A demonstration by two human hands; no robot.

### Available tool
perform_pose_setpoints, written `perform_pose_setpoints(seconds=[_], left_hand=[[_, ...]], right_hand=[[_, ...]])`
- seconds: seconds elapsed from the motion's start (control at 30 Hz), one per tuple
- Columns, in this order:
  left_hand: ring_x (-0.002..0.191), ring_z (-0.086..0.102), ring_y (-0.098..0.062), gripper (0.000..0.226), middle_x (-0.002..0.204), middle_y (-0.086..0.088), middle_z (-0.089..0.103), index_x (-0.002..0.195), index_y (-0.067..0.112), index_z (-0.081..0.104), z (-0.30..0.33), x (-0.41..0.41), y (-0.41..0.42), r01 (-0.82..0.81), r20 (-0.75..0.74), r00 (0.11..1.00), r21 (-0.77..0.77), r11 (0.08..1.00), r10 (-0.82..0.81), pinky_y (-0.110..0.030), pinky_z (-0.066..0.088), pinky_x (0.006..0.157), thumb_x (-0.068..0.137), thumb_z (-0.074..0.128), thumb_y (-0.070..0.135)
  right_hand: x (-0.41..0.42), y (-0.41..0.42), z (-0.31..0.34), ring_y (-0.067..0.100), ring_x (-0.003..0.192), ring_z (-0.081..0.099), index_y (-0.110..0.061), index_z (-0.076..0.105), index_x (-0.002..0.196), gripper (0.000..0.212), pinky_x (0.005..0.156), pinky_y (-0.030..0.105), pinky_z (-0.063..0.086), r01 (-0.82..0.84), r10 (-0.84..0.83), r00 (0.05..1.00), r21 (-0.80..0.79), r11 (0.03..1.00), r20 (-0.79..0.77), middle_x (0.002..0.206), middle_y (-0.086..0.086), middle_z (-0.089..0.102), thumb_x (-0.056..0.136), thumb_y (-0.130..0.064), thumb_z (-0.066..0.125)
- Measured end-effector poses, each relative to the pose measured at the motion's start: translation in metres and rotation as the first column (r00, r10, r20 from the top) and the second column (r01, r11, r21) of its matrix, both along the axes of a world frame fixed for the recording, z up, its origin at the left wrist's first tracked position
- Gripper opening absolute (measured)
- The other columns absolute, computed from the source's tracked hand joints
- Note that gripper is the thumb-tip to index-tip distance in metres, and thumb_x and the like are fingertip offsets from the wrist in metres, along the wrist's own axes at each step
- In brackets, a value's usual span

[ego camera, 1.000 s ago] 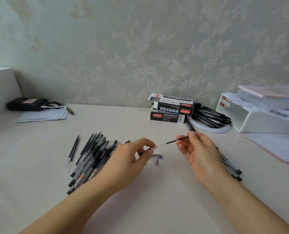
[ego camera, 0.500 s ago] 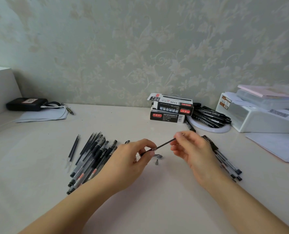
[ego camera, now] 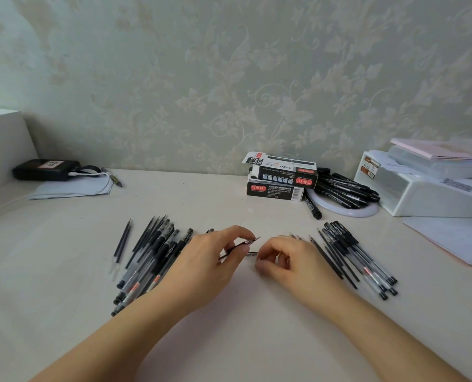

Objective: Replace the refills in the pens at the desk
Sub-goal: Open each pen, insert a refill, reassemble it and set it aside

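My left hand (ego camera: 210, 268) grips a pen barrel (ego camera: 239, 245) with a refill inside it; the refill's tip pokes out past my fingers, toward the right. My right hand (ego camera: 290, 263) is low on the desk, its fingers curled, with the fingertips pinching at the spot where a small pen tip cone lay; the cone is hidden under them. A short dark pen part (ego camera: 252, 254) lies between my hands. A pile of pens (ego camera: 152, 260) with loose refills (ego camera: 121, 244) lies to the left, and another pile of pens and refills (ego camera: 359, 260) to the right.
Two stacked refill boxes (ego camera: 281, 177) stand by the wall. Black markers (ego camera: 345, 188) lie on a white round base beside them. A white storage box (ego camera: 422, 194) and papers (ego camera: 450, 238) fill the right. A black device (ego camera: 46, 170) on paper sits far left.
My right hand pushed the refill into the barrel held by my left hand, let go of it and dropped to the desk by the small cone.
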State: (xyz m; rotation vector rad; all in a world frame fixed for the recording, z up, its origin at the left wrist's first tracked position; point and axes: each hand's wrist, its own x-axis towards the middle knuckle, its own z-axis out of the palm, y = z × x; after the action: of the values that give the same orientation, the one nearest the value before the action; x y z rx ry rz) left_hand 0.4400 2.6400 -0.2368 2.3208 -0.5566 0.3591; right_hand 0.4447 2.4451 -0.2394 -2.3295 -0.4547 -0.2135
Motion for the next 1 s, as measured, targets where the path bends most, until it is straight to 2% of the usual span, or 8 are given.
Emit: perform_pose_setpoints(seconds=[0.07,0.13,0.23,0.37,0.5,0.6,0.73,1.0], left_hand=[[0.059,0.051,0.006,0.017,0.067,0.017,0.057,0.109,0.045,0.058,-0.0004,0.0004,0.0006,0.002,0.006,1.000,0.004,1.000,-0.002,-0.010,0.034,0.055,0.096,0.051,0.036],[0.060,0.050,0.008,0.017,0.067,0.019,0.056,0.109,0.046,0.058,-0.0010,0.0005,0.0012,0.004,0.011,1.000,0.021,1.000,-0.005,-0.009,0.035,0.056,0.097,0.050,0.037],[0.061,0.050,0.010,0.017,0.067,0.020,0.055,0.109,0.046,0.056,-0.0010,0.0001,0.0006,0.012,0.022,1.000,0.047,0.999,-0.013,-0.010,0.034,0.057,0.096,0.049,0.038],[0.059,0.050,0.009,0.014,0.066,0.017,0.056,0.106,0.044,0.057,0.0007,-0.0021,-0.0010,0.042,0.043,0.998,0.057,0.998,-0.044,-0.012,0.032,0.053,0.095,0.052,0.037],[0.067,0.049,0.011,0.013,0.074,0.017,0.058,0.107,0.039,0.052,0.0023,-0.0029,-0.0002,0.010,0.067,0.998,0.111,0.994,-0.017,-0.014,0.029,0.052,0.094,0.053,0.039],[0.076,0.047,0.004,0.009,0.080,0.018,0.055,0.102,0.033,0.055,0.0026,-0.0026,0.0007,0.005,0.085,0.996,0.151,0.989,-0.018,-0.016,0.033,0.062,0.096,0.050,0.034],[0.082,0.048,-0.007,0.014,0.085,0.016,0.056,0.102,0.032,0.061,0.0043,-0.0024,0.0001,-0.001,0.100,0.995,0.196,0.981,-0.019,-0.030,0.043,0.076,0.098,0.048,0.032],[0.075,0.055,-0.009,0.013,0.085,0.012,0.059,0.103,0.030,0.065,0.0082,-0.0048,-0.0005,0.044,0.120,0.991,0.129,0.991,-0.059,-0.035,0.047,0.068,0.096,0.054,0.029]], right_hand=[[0.0034,0.0004,0.0020,0.000,0.061,0.057,-0.020,0.070,0.083,0.007,0.062,0.012,0.044,0.052,-0.034,0.996,0.221,0.974,-0.082,0.072,-0.008,0.068,0.085,-0.014,0.073],[0.0066,-0.0008,0.0050,0.003,0.062,0.062,-0.014,0.070,0.087,0.007,0.062,0.014,0.048,0.096,-0.033,0.989,0.451,0.887,-0.146,0.072,-0.002,0.073,0.088,-0.007,0.069],[0.0059,-0.0024,0.0074,0.005,0.065,0.065,-0.010,0.070,0.093,0.007,0.063,0.014,0.050,0.095,0.027,0.980,0.586,0.805,-0.197,0.079,0.004,0.075,0.090,-0.006,0.066],[0.0032,0.0025,0.0046,0.009,0.070,0.067,-0.011,0.071,0.093,0.009,0.066,0.016,0.051,0.018,0.126,0.969,0.569,0.822,-0.213,0.078,0.004,0.074,0.088,-0.004,0.068],[0.0041,0.0035,0.0033,0.010,0.071,0.068,-0.010,0.071,0.092,0.010,0.066,0.017,0.052,0.001,0.142,0.967,0.559,0.829,-0.212,0.078,0.005,0.075,0.087,-0.002,0.069],[0.0045,0.0014,0.0038,0.009,0.070,0.068,-0.009,0.071,0.091,0.010,0.064,0.017,0.052,0.013,0.136,0.967,0.573,0.819,-0.217,0.078,0.007,0.075,0.085,-0.001,0.071],[0.0043,0.0008,0.0031,0.009,0.069,0.068,-0.008,0.072,0.090,0.010,0.064,0.017,0.052,0.020,0.138,0.965,0.587,0.809,-0.222,0.077,0.008,0.075,0.084,0.000,0.072],[0.0056,-0.0002,0.0028,0.009,0.065,0.066,-0.011,0.073,0.086,0.007,0.062,0.017,0.051,-0.011,0.144,0.971,0.563,0.826,-0.192,0.075,0.008,0.074,0.085,-0.005,0.072]])
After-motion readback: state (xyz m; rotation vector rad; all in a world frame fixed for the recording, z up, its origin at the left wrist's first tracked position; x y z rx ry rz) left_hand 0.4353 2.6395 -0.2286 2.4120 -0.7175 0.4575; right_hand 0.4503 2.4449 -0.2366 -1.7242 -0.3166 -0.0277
